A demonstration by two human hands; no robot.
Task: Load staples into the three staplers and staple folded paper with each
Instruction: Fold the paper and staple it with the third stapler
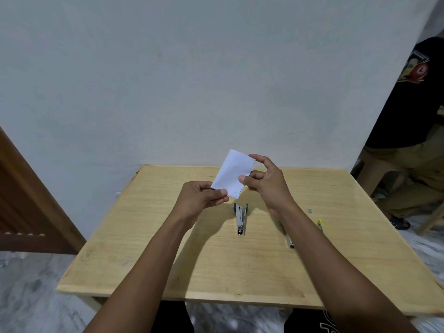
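I hold a folded white paper point(232, 173) in the air above the wooden table point(168, 248). My left hand point(199, 198) pinches its lower left corner and my right hand point(264, 181) grips its right edge. Below the paper a green stapler point(241, 218) lies on the table with its metal magazine showing. A second stapler point(289, 241) lies under my right forearm, mostly hidden. A yellow stapler point(319, 224) peeks out to the right of that arm. A small strip of staples point(310, 210) rests near it.
A pale wall stands right behind the table. A person in dark shirt and khaki trousers point(413, 131) sits at the far right. A brown wooden door point(21, 207) is at the left. The floor is grey marble.
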